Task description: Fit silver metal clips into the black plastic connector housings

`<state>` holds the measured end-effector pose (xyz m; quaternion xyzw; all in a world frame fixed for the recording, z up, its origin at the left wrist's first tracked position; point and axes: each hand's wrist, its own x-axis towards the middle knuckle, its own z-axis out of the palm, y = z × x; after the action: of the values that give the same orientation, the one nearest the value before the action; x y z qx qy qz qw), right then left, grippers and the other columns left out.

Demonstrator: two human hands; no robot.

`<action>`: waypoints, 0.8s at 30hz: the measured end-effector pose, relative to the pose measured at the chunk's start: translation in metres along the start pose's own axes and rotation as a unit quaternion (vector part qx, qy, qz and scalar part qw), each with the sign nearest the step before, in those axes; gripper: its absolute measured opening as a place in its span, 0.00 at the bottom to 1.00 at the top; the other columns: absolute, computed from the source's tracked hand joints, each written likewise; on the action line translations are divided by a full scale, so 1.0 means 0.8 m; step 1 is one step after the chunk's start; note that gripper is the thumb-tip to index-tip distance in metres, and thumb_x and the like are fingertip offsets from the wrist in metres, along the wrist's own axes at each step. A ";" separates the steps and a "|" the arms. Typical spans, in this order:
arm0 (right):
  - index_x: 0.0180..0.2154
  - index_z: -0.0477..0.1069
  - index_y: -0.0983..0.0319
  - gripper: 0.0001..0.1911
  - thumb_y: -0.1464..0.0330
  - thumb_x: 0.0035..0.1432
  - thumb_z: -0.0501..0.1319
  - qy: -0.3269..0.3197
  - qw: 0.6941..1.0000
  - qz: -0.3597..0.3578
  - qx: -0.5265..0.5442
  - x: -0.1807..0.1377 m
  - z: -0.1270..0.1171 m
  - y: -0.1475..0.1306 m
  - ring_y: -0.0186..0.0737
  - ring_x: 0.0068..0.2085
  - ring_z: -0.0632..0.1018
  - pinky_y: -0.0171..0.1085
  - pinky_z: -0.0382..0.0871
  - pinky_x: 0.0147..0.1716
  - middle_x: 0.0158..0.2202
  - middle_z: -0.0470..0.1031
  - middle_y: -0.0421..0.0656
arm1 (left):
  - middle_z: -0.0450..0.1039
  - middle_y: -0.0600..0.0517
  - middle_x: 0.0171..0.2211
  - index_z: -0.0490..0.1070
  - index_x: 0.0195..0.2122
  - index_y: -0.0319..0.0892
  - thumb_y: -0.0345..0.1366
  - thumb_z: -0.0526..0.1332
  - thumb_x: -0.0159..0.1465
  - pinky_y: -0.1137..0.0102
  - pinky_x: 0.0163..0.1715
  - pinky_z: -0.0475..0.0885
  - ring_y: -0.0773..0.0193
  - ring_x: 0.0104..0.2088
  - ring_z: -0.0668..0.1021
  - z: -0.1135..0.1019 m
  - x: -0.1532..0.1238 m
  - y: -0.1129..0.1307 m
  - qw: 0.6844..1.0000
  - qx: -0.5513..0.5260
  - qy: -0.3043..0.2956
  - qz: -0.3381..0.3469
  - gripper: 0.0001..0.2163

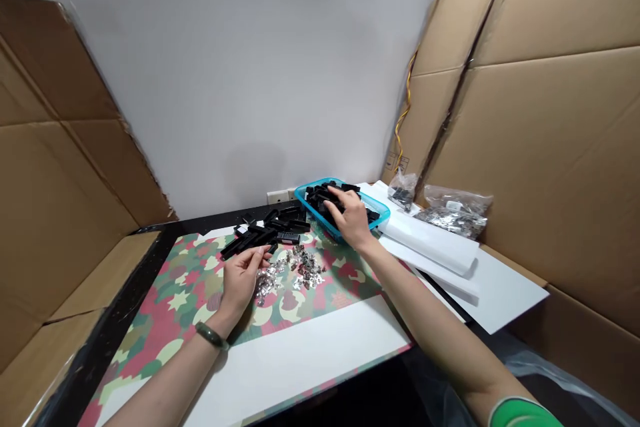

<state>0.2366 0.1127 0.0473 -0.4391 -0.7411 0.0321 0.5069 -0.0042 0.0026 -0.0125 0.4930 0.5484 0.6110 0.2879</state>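
Observation:
My right hand (350, 215) reaches into a blue plastic tray (381, 214) full of black plastic pieces, with its fingers curled down over them. Whether it grips one I cannot make out. My left hand (244, 275) rests palm up on the camouflage-patterned mat (185, 280), fingers half curled, beside a small heap of shiny metal clips (295, 270). A pile of black plastic strips (267, 230) lies just beyond it. A dark green bangle (212, 335) circles the left wrist.
White sheets (450, 260) lie to the right of the tray, with two clear bags of parts (453, 211) against the cardboard wall (550, 147). Cardboard (50, 200) also stands on the left. A white board (300, 360) covers the mat's near part.

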 end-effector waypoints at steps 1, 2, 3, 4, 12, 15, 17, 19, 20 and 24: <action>0.55 0.73 0.64 0.21 0.66 0.62 0.61 -0.007 0.999 0.011 -0.049 0.008 -0.005 0.015 0.51 0.46 0.75 0.46 0.69 0.49 0.43 0.77 0.53 | 0.79 0.46 0.28 0.81 0.39 0.37 0.52 0.64 0.58 0.66 0.32 0.74 0.60 0.29 0.78 0.000 -0.001 0.000 1.000 0.006 -0.003 0.006 0.21; 0.55 0.73 0.63 0.21 0.67 0.60 0.63 -0.027 0.995 0.026 -0.095 0.014 -0.008 0.030 0.51 0.47 0.75 0.47 0.69 0.50 0.43 0.77 0.52 | 0.80 0.46 0.28 0.81 0.39 0.38 0.52 0.64 0.58 0.66 0.32 0.74 0.60 0.29 0.78 0.001 -0.001 -0.001 1.000 0.011 -0.005 0.013 0.21; 0.54 0.74 0.62 0.21 0.68 0.59 0.64 -0.053 0.988 0.044 -0.135 0.019 -0.011 0.044 0.52 0.47 0.75 0.48 0.68 0.50 0.42 0.78 0.52 | 0.80 0.46 0.29 0.81 0.39 0.38 0.52 0.63 0.59 0.67 0.32 0.74 0.60 0.29 0.78 0.001 -0.002 -0.001 1.000 0.018 -0.007 0.019 0.20; 0.53 0.75 0.62 0.20 0.69 0.58 0.64 -0.078 0.982 0.065 -0.161 0.022 -0.013 0.057 0.52 0.47 0.75 0.49 0.68 0.51 0.42 0.78 0.52 | 0.80 0.46 0.29 0.81 0.39 0.39 0.52 0.63 0.59 0.67 0.32 0.74 0.60 0.29 0.78 0.001 -0.002 -0.002 0.999 0.024 -0.009 0.024 0.20; 0.55 0.73 0.63 0.23 0.68 0.57 0.61 -0.049 0.978 0.107 -0.173 0.020 -0.007 0.108 0.58 0.51 0.73 0.54 0.65 0.51 0.49 0.77 0.54 | 0.80 0.47 0.29 0.81 0.38 0.40 0.49 0.63 0.61 0.67 0.32 0.74 0.60 0.29 0.79 -0.001 -0.001 -0.005 0.997 0.051 -0.008 0.053 0.17; 0.55 0.72 0.64 0.24 0.67 0.56 0.62 -0.013 0.988 0.058 -0.143 0.015 -0.006 0.094 0.60 0.52 0.70 0.56 0.64 0.51 0.53 0.74 0.56 | 0.80 0.46 0.33 0.81 0.37 0.41 0.46 0.62 0.62 0.67 0.33 0.74 0.59 0.33 0.80 -0.003 0.003 -0.005 0.992 0.082 0.020 0.097 0.14; 0.53 0.74 0.62 0.20 0.68 0.58 0.60 0.012 0.995 -0.006 -0.102 0.011 -0.005 0.073 0.58 0.53 0.69 0.55 0.62 0.54 0.53 0.73 0.54 | 0.80 0.46 0.36 0.80 0.36 0.42 0.44 0.62 0.62 0.66 0.37 0.74 0.57 0.37 0.79 -0.005 0.006 -0.006 0.985 0.106 0.035 0.134 0.12; 0.49 0.76 0.61 0.16 0.68 0.61 0.58 -0.010 0.996 -0.072 -0.047 0.007 0.000 0.047 0.54 0.53 0.70 0.53 0.62 0.54 0.51 0.74 0.52 | 0.79 0.46 0.39 0.80 0.35 0.43 0.42 0.62 0.63 0.62 0.43 0.74 0.56 0.41 0.79 -0.008 0.010 -0.008 0.977 0.134 0.046 0.161 0.10; 0.47 0.77 0.60 0.14 0.68 0.63 0.57 -0.048 0.994 -0.099 -0.017 0.005 0.005 0.033 0.51 0.51 0.72 0.51 0.64 0.52 0.48 0.75 0.51 | 0.79 0.46 0.39 0.80 0.36 0.44 0.41 0.61 0.63 0.60 0.46 0.73 0.55 0.43 0.78 -0.010 0.012 -0.010 0.973 0.149 0.053 0.169 0.10; 0.37 0.79 0.59 0.09 0.72 0.61 0.59 -0.250 0.962 -0.109 0.018 -0.004 0.042 -0.011 0.44 0.39 0.76 0.41 0.67 0.41 0.39 0.77 0.48 | 0.79 0.46 0.41 0.80 0.36 0.45 0.38 0.61 0.62 0.56 0.53 0.69 0.54 0.46 0.77 -0.014 0.018 -0.018 0.965 0.178 0.064 0.182 0.08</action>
<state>0.2054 0.1184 0.0332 -0.3240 -0.8869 0.0986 0.3143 -0.0221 0.0147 -0.0208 0.5874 0.5666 0.5762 0.0440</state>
